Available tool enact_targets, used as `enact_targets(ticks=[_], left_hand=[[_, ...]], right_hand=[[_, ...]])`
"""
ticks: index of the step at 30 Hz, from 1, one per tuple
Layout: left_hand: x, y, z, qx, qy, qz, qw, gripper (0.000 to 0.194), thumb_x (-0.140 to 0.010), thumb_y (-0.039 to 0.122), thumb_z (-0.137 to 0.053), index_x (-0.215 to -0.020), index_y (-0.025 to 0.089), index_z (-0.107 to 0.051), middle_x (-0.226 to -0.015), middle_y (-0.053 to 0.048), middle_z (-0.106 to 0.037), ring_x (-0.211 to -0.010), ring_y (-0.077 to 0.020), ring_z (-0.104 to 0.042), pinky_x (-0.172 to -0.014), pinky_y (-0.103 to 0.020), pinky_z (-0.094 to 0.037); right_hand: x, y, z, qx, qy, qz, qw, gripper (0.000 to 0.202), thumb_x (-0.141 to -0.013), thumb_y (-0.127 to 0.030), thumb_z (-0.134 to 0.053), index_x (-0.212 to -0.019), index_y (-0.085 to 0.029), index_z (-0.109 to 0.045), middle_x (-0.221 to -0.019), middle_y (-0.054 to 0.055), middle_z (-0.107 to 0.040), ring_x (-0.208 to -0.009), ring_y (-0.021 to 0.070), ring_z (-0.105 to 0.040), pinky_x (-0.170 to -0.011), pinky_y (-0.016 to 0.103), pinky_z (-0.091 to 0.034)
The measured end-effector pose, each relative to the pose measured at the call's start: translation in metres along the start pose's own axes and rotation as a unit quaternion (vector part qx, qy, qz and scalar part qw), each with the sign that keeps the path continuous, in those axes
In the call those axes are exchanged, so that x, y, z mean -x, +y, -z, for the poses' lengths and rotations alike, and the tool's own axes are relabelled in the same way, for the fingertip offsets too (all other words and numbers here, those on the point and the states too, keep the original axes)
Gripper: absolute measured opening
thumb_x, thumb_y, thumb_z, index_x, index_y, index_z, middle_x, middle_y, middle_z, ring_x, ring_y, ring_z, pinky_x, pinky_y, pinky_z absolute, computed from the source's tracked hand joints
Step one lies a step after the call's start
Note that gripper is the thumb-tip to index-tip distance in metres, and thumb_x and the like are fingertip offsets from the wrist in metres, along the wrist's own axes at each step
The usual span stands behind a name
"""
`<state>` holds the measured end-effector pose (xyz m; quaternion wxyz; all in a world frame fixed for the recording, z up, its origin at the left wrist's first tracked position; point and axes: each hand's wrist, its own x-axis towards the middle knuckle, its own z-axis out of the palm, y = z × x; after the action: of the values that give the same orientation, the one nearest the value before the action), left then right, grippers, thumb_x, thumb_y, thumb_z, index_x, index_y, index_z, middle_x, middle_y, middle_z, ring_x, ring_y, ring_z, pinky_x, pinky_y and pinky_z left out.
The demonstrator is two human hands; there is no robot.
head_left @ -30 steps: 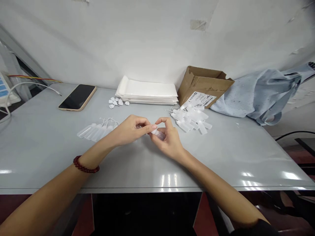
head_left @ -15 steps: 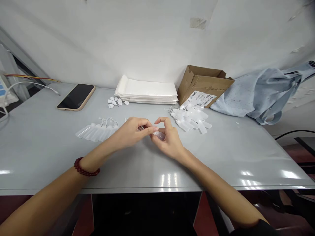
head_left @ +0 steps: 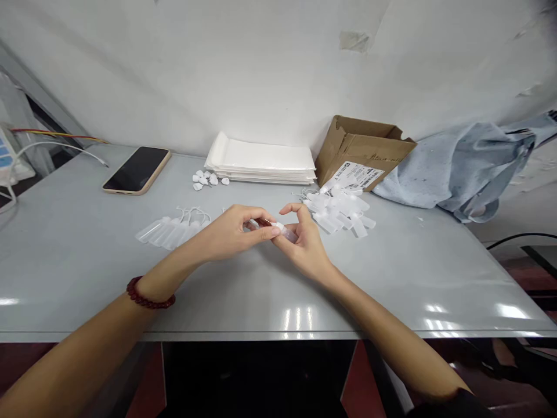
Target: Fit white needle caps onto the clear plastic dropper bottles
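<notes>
A small translucent plastic tube with a white top (head_left: 288, 233) is between my two hands above the table. My left hand (head_left: 237, 233) pinches the tube's white end with thumb and fingers. The body of the tube is in my right hand (head_left: 307, 244), whose index finger arches up off it. Left of my left hand, several similar translucent tubes (head_left: 167, 232) lie side by side in a row with thin white strings at their tops. A loose heap of the same tubes (head_left: 337, 209) lies to the right, beyond my right hand. My fingers partly cover the held tube.
Behind my hands is a stack of white envelopes (head_left: 265, 157), with small white pieces (head_left: 204, 179) beside it. An open cardboard box (head_left: 365, 148) and a pale blue bag (head_left: 430, 168) stand on the right. A phone (head_left: 137, 169) and a white cable (head_left: 56, 145) lie left.
The held tube has turned a little, and its white top shows more between my fingers. Both hands stay in nearly the same place, with the camera view slightly shifted.
</notes>
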<state>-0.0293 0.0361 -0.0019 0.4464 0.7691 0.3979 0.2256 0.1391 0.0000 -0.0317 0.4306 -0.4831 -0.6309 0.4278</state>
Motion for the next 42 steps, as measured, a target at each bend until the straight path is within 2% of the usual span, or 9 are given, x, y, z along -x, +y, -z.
enact_targets(ticks=[6,12,15,21,24,30,33,38,42], left_hand=[[-0.001,-0.002,0.001,0.008,-0.029,-0.018,0.999,0.025,-0.086,0.041,-0.055,-0.085,0.019,-0.068,-0.076,0.002,-0.064,-0.068,-0.0120,-0.054,-0.060,-0.023,-0.039],[0.001,0.002,0.006,0.007,-0.040,-0.043,0.998,0.021,-0.086,0.039,-0.058,-0.085,0.020,-0.066,-0.078,0.003,-0.062,-0.069,-0.0104,-0.052,-0.062,-0.021,-0.039],[0.002,0.001,0.007,-0.010,-0.044,-0.056,0.997,0.020,-0.087,0.038,-0.057,-0.087,0.020,-0.066,-0.081,0.003,-0.063,-0.072,-0.0106,-0.052,-0.064,-0.021,-0.039],[0.000,0.001,0.003,-0.013,-0.015,-0.029,0.999,0.026,-0.088,0.041,-0.054,-0.084,0.019,-0.068,-0.078,0.003,-0.065,-0.070,-0.0107,-0.054,-0.062,-0.022,-0.039],[0.000,0.001,0.002,-0.010,-0.006,-0.023,1.000,0.025,-0.088,0.039,-0.055,-0.081,0.018,-0.068,-0.075,0.003,-0.065,-0.068,-0.0100,-0.054,-0.060,-0.021,-0.038],[0.001,0.002,0.004,0.020,-0.021,-0.056,0.998,0.015,-0.085,0.031,-0.059,-0.088,0.019,-0.069,-0.085,0.002,-0.068,-0.078,-0.0121,-0.059,-0.066,-0.021,-0.042],[0.001,0.003,0.004,0.023,-0.024,-0.061,0.998,0.015,-0.085,0.030,-0.059,-0.089,0.020,-0.068,-0.088,0.001,-0.068,-0.082,-0.0130,-0.059,-0.069,-0.022,-0.043],[0.001,0.003,0.004,-0.017,-0.025,-0.034,0.999,0.021,-0.086,0.038,-0.057,-0.087,0.021,-0.068,-0.083,0.003,-0.067,-0.073,-0.0116,-0.056,-0.061,-0.022,-0.039],[0.000,0.002,0.004,-0.032,-0.038,-0.030,0.998,0.023,-0.087,0.040,-0.055,-0.083,0.021,-0.068,-0.076,0.004,-0.066,-0.067,-0.0104,-0.053,-0.062,-0.022,-0.039]], right_hand=[[0.000,0.002,0.001,0.051,-0.014,0.039,0.998,0.031,-0.077,-0.018,-0.056,-0.099,-0.023,-0.034,-0.047,-0.014,-0.037,-0.041,0.0062,-0.030,-0.044,0.018,-0.021],[0.000,-0.002,0.006,-0.097,-0.095,-0.051,0.989,0.035,-0.080,-0.026,-0.061,-0.104,-0.025,-0.036,-0.051,-0.013,-0.036,-0.042,0.0050,-0.027,-0.041,0.016,-0.022],[-0.001,-0.002,0.008,-0.126,-0.123,-0.072,0.982,0.035,-0.081,-0.029,-0.062,-0.106,-0.025,-0.038,-0.051,-0.013,-0.034,-0.042,0.0048,-0.027,-0.041,0.016,-0.023],[0.001,-0.005,0.003,-0.001,-0.046,-0.017,0.999,0.032,-0.082,-0.024,-0.058,-0.105,-0.023,-0.036,-0.049,-0.013,-0.034,-0.042,0.0055,-0.028,-0.042,0.017,-0.020],[0.001,-0.006,0.002,0.025,-0.038,-0.011,0.999,0.033,-0.081,-0.021,-0.058,-0.105,-0.023,-0.035,-0.048,-0.014,-0.034,-0.042,0.0057,-0.028,-0.042,0.017,-0.020],[-0.002,-0.004,0.008,-0.135,-0.121,-0.108,0.977,0.047,-0.076,-0.027,-0.068,-0.111,-0.025,-0.036,-0.050,-0.014,-0.035,-0.041,0.0041,-0.027,-0.041,0.016,-0.021],[-0.002,-0.005,0.010,-0.163,-0.144,-0.124,0.968,0.049,-0.075,-0.028,-0.069,-0.112,-0.025,-0.036,-0.050,-0.015,-0.035,-0.040,0.0035,-0.026,-0.041,0.016,-0.022],[0.001,-0.004,0.004,-0.024,-0.074,-0.042,0.996,0.044,-0.080,-0.025,-0.060,-0.114,-0.023,-0.033,-0.051,-0.013,-0.039,-0.043,0.0060,-0.033,-0.045,0.018,-0.026],[0.003,0.004,-0.002,0.065,-0.047,0.033,0.996,0.047,-0.078,-0.017,-0.055,-0.117,-0.021,-0.029,-0.055,-0.012,-0.046,-0.044,0.0080,-0.039,-0.048,0.021,-0.029]])
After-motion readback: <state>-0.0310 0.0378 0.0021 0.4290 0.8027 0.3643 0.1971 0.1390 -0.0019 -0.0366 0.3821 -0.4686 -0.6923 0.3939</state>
